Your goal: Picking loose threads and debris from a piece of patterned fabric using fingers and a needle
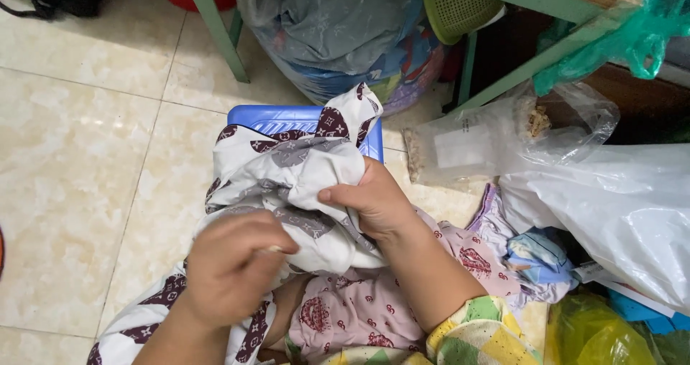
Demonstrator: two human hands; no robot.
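Head view: two bare forearms end in the left hand point(233, 268) and the right hand point(377, 200), neither wearing rings, bracelets or a watch. The fingers point(338, 192) of the right hand show short, unpainted nails. A short sleeve point(478, 333) covers the right upper arm, patterned in a soft check of yellow, green and white; at the lap, pink clothing point(352, 311) carries small dark red printed motifs.

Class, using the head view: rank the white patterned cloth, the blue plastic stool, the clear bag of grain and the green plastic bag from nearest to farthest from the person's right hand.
1. White patterned cloth: gripped in the right hand.
2. Blue plastic stool: just beyond, under the cloth.
3. Clear bag of grain: on the floor, to the right.
4. Green plastic bag: far upper right, hanging off the table frame.
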